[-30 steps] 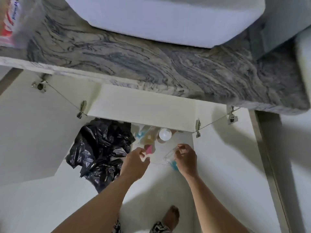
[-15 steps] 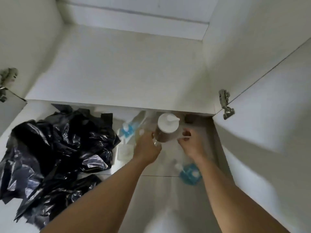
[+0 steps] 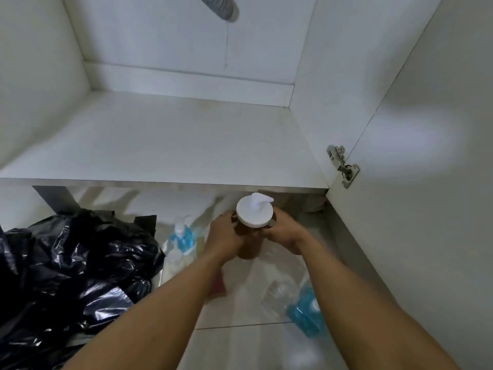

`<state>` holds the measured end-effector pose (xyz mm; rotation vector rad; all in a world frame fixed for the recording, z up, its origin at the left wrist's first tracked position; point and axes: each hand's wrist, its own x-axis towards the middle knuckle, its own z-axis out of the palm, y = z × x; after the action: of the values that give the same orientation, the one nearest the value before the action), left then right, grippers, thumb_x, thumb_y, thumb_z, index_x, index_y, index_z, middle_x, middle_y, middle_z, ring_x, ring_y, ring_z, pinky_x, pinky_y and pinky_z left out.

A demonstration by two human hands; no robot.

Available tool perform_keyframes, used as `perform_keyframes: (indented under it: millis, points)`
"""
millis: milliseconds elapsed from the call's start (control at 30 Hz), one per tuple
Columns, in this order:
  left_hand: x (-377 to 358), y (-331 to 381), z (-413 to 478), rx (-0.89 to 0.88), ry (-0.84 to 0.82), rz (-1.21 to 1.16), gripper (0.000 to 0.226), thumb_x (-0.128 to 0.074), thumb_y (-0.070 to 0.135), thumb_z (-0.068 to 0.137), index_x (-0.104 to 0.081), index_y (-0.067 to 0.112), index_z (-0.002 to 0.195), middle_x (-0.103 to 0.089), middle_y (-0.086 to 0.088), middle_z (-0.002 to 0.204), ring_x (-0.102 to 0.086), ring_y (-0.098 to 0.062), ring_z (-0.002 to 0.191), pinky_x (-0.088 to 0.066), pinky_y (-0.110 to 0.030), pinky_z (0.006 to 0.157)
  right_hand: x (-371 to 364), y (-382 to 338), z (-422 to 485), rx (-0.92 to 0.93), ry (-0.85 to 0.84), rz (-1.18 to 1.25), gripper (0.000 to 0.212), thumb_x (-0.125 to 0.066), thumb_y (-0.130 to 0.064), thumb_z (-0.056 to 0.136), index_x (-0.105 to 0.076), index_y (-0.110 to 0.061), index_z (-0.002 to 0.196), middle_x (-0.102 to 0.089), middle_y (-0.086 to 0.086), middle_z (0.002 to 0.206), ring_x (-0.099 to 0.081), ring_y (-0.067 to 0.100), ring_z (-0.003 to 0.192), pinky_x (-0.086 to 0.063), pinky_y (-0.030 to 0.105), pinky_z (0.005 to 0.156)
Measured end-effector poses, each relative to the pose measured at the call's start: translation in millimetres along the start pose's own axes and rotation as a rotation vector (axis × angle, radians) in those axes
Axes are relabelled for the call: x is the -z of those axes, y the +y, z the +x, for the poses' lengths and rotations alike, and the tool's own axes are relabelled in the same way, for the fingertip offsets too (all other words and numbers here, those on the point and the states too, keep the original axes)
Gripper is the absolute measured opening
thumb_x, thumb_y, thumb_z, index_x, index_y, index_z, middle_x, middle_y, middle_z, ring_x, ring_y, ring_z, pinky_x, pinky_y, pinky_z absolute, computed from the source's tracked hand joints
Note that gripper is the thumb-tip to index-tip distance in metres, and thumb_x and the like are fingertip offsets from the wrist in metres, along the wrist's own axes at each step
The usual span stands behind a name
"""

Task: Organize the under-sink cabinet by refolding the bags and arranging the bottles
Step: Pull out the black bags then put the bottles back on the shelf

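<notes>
1. Left hand and right hand: fingers curled around the brown pump bottle, one hand per side.
2. Brown pump bottle: just in front of the cabinet shelf edge.
3. Black bags: heaped at 8 o'clock of it.

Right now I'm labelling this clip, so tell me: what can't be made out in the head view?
- Brown pump bottle: body and any label mostly covered by the left hand and right hand.
- Red item: mostly behind the left forearm; cannot identify.
- Blue bottle at lower right: blurred, shape unclear.
- Black bags: cut by left and bottom edges.
- Grey hose: cut by top edge.
</notes>
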<state>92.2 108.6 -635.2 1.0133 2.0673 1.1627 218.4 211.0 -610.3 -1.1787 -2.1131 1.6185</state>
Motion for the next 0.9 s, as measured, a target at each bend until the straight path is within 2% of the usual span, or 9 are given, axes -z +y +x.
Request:
perform_keyframes:
  millis: [200, 267, 367, 467, 533, 600, 667, 833, 900]
  points:
    - [17.2, 13.4, 3.7, -0.069, -0.190, 0.021, 0.062, -0.087, 0.016, 0.072, -0.064, 0.024, 0.129, -0.072, 0.004, 0.115, -0.067, -0.018, 0.105, -0.051, -0.023, 0.084, 11.7, -0.8, -17.2, 0.092, 0.068, -0.074, 0.053, -0.081, 0.006, 0.074, -0.060, -0.026, 0.111, -0.065, -0.013, 0.103, -0.062, 0.009, 0.098, -0.050, 0.014, 0.078]
    - [26.4, 23.3, 6.0, -0.084, -0.227, -0.060, 0.049, -0.082, 0.015, 0.077, -0.068, 0.027, 0.123, -0.073, 0.006, 0.108, -0.067, -0.014, 0.099, -0.052, -0.021, 0.082, 20.9, -2.2, -20.6, 0.123, 0.070, -0.028, 0.050, -0.084, 0.000, 0.073, -0.060, -0.031, 0.104, -0.065, -0.018, 0.100, -0.062, 0.000, 0.093, -0.051, 0.011, 0.076]
    - [38.2, 48.0, 4.9, -0.059, -0.243, -0.246, 0.018, -0.070, 0.023, 0.091, -0.075, 0.024, 0.108, -0.075, -0.004, 0.095, -0.064, -0.017, 0.086, -0.051, -0.034, 0.082, 30.3, -13.6, -27.1, 0.160, 0.111, 0.040, 0.062, -0.090, -0.014, 0.071, -0.058, -0.023, 0.124, -0.068, -0.010, 0.113, -0.065, 0.005, 0.103, -0.054, 0.016, 0.078]
    - [55.8, 77.0, 6.4, -0.097, -0.237, -0.325, 0.022, -0.064, 0.029, 0.097, -0.074, 0.020, 0.115, -0.076, 0.001, 0.096, -0.070, -0.015, 0.085, -0.054, -0.026, 0.076, 36.2, -41.3, -32.5, 0.202, 0.191, 0.042, 0.076, -0.091, -0.041, 0.066, -0.056, -0.029, 0.133, -0.067, -0.008, 0.122, -0.065, 0.010, 0.111, -0.057, 0.029, 0.089]
    - [74.0, 101.9, 7.5, -0.138, -0.253, -0.370, 0.024, -0.060, 0.028, 0.100, -0.073, 0.017, 0.116, -0.076, 0.004, 0.098, -0.070, -0.008, 0.076, -0.054, -0.021, 0.070, 41.4, -69.4, -36.6, 0.265, 0.262, -0.006, 0.066, -0.086, -0.043, 0.072, -0.058, -0.033, 0.131, -0.065, -0.012, 0.121, -0.060, 0.008, 0.110, -0.052, 0.020, 0.082]
    - [91.8, 126.6, 12.7, -0.172, -0.255, -0.384, 0.030, -0.055, 0.032, 0.103, -0.069, 0.015, 0.124, -0.073, 0.003, 0.107, -0.069, -0.012, 0.083, -0.057, -0.027, 0.081, 46.1, -101.7, -38.5, 0.330, 0.318, -0.020, 0.059, -0.082, -0.042, 0.078, -0.057, -0.033, 0.131, -0.061, -0.014, 0.118, -0.057, 0.010, 0.111, -0.048, 0.019, 0.076]
    - [110.7, 151.6, 20.1, -0.227, -0.234, -0.354, 0.036, -0.049, 0.034, 0.105, -0.064, 0.015, 0.131, -0.069, -0.001, 0.118, -0.068, -0.021, 0.099, -0.056, -0.036, 0.094, 48.6, -137.3, -36.0, 0.342, 0.342, -0.044, 0.062, -0.079, -0.044, 0.081, -0.050, -0.032, 0.135, -0.056, -0.016, 0.119, -0.055, 0.016, 0.115, -0.053, 0.032, 0.083]
    - [160.5, 197.0, 45.0, -0.292, -0.160, -0.415, 0.021, -0.053, 0.028, 0.103, -0.066, 0.018, 0.090, -0.067, 0.003, 0.082, -0.066, -0.021, 0.082, -0.057, -0.032, 0.080, 45.0, -219.1, -18.6, 0.319, 0.363, -0.183, 0.087, -0.084, -0.043, 0.076, -0.033, -0.027, 0.145, -0.044, -0.007, 0.140, -0.047, 0.018, 0.125, -0.052, 0.035, 0.080]
    - [176.1, 211.0, 60.0, -0.317, -0.136, -0.405, 0.022, -0.053, 0.027, 0.103, -0.065, 0.017, 0.087, -0.064, 0.004, 0.076, -0.064, -0.021, 0.080, -0.057, -0.035, 0.083, 48.1, -248.0, -12.9, 0.312, 0.387, -0.220, 0.074, -0.087, -0.032, 0.075, -0.042, -0.025, 0.135, -0.051, -0.004, 0.131, -0.054, 0.019, 0.118, -0.054, 0.037, 0.079]
